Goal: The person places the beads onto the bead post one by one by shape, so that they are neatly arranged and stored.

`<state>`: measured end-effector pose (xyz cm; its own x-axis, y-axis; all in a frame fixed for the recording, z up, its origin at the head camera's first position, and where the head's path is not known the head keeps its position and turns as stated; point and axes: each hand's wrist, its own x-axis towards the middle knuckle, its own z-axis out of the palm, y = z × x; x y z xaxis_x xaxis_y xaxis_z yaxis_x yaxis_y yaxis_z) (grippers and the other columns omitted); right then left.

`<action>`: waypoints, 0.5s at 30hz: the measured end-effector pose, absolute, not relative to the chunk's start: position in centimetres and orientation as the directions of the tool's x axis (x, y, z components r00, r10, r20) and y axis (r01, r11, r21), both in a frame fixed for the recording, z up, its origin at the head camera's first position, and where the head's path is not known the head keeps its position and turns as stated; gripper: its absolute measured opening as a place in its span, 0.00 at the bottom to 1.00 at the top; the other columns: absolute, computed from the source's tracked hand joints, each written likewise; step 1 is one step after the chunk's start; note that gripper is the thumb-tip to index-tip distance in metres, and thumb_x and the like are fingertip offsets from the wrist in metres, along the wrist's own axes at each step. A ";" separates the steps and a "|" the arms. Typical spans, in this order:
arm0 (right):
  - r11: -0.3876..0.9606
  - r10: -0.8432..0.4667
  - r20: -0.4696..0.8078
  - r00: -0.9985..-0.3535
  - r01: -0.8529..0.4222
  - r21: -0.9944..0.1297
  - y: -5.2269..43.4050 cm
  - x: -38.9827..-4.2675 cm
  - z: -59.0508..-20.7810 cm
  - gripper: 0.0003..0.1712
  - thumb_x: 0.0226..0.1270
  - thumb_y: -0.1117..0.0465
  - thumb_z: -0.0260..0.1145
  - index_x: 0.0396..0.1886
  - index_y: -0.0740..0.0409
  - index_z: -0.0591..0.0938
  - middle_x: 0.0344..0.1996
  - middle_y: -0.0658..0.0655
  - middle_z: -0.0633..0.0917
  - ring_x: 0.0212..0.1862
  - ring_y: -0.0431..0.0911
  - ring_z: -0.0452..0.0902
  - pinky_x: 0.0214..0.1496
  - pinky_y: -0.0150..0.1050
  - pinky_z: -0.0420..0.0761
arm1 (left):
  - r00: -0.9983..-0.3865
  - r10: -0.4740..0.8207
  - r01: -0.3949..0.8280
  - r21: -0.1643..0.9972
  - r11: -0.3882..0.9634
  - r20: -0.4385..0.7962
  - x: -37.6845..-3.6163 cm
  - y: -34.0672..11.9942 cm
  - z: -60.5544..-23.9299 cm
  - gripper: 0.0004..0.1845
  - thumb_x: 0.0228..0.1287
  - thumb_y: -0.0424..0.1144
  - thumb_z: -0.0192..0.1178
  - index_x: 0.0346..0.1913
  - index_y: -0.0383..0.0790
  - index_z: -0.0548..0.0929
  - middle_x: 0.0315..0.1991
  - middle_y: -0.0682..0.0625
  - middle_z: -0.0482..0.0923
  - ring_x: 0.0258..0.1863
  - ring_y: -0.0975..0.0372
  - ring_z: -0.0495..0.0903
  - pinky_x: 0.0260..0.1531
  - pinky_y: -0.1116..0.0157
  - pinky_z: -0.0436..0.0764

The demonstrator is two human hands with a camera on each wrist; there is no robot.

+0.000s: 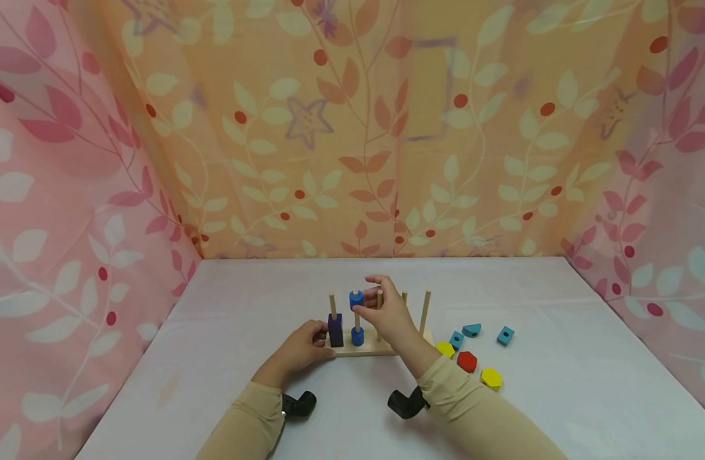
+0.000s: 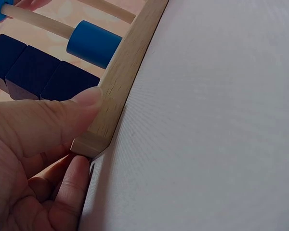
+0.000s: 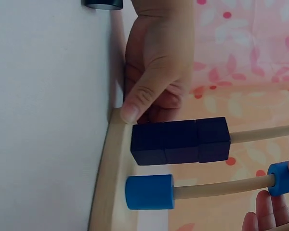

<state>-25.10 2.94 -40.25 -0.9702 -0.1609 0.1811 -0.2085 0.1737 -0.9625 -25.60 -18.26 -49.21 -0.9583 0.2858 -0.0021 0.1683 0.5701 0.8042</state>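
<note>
The right hand point(image 1: 395, 316) pinches a blue cylinder point(image 1: 355, 301), axis upright, high around a peg point(image 1: 356, 321). The left hand point(image 1: 299, 345) grips one end of the crosswise wooden base point(image 1: 358, 351), beside stacked purple blocks point(image 1: 335, 332).

Left grip point(image 1: 302, 345) sits low, thumb extended, fingers curled beneath; right grip point(image 1: 391, 316) stands higher, thumb and fingers pinching, its forearm point(image 1: 473, 402) slanting up behind.

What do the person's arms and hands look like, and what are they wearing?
The left sleeve and right sleeve are plain beige and long. A black, bent gadget sticks out by the left wrist, with another by the right. The left hand and right hand wear no gloves.
</note>
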 end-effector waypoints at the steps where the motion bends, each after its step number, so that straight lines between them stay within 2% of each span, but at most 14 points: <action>1: 0.173 -0.159 0.174 -0.972 -0.201 -0.964 2.9 -25.1 -40.4 0.32 0.52 0.68 0.69 0.57 0.55 0.68 0.38 0.56 0.78 0.41 0.47 0.77 0.46 0.40 0.79 | -0.958 0.287 0.171 0.805 0.568 0.001 -25.6 -18.3 -49.2 0.25 0.47 0.37 0.70 0.50 0.36 0.75 0.45 0.46 0.72 0.47 0.57 0.73 0.51 0.57 0.74; 9: 0.202 -0.144 0.141 -0.979 -0.169 -0.965 2.9 -25.0 -42.1 0.24 0.52 0.68 0.70 0.50 0.60 0.73 0.38 0.57 0.78 0.40 0.46 0.77 0.44 0.39 0.79 | -0.958 0.286 0.176 0.797 0.577 0.005 -25.7 -18.2 -49.3 0.25 0.46 0.38 0.71 0.48 0.36 0.75 0.45 0.47 0.72 0.46 0.58 0.73 0.50 0.58 0.74; 15: 0.254 -0.116 0.113 -0.987 -0.139 -0.957 2.8 -25.1 -43.4 0.19 0.50 0.66 0.71 0.43 0.61 0.76 0.37 0.56 0.81 0.43 0.49 0.77 0.50 0.46 0.75 | -0.960 0.280 0.170 0.805 0.569 0.005 -25.6 -18.1 -49.2 0.25 0.46 0.37 0.70 0.49 0.36 0.75 0.46 0.46 0.72 0.47 0.57 0.73 0.50 0.58 0.75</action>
